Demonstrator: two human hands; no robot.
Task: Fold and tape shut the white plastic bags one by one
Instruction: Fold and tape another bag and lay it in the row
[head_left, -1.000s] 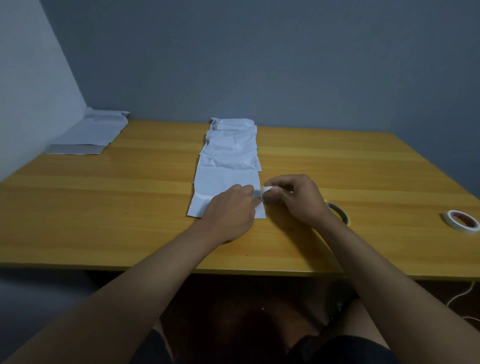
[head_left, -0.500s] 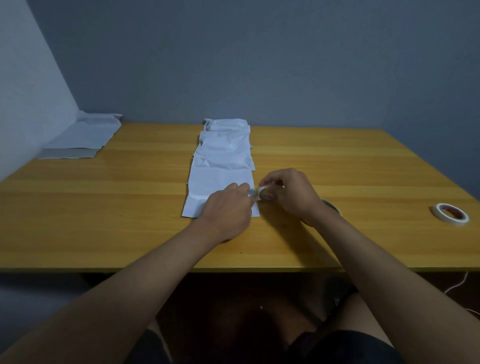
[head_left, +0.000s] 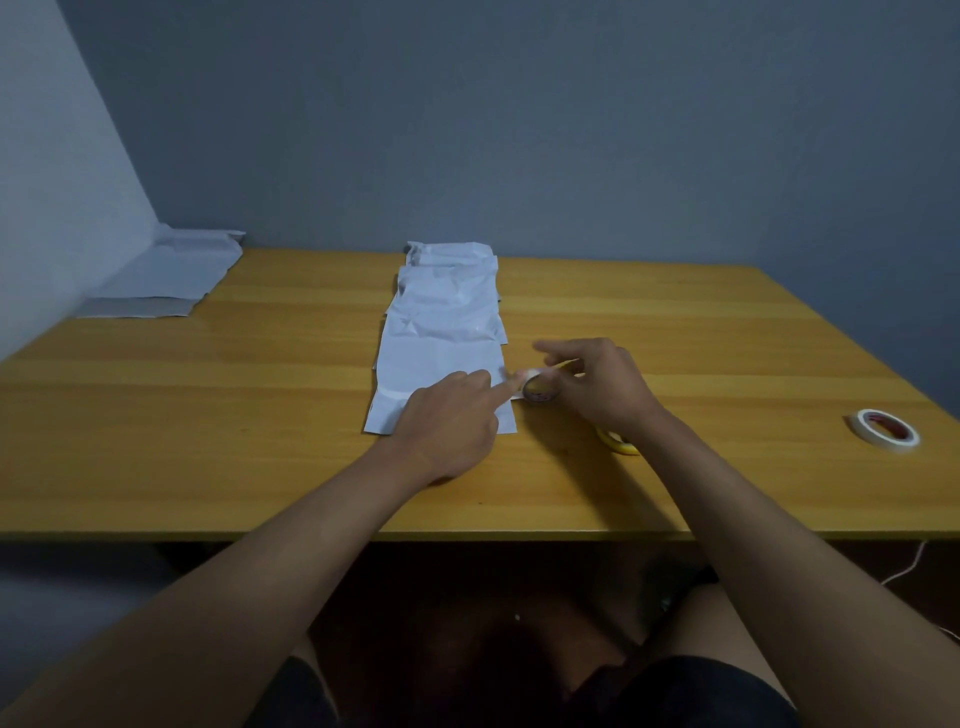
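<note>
Now the right hand (head_left: 597, 387), fingers holding the small white tape roll (head_left: 537, 389), is lifting; left hand (head_left: 449, 423) forefinger is pressing the white plastic bag (head_left: 441, 364).

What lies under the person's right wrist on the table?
Under the right hand, a yellow-rimmed tape roll peeks out on the table. Only its near edge shows; the wrist covers the rest.

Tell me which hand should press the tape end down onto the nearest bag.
Left. Its extended forefinger already rests at the nearest bag's right edge beside the tape end, while the right hand grips the small tape roll.
</note>
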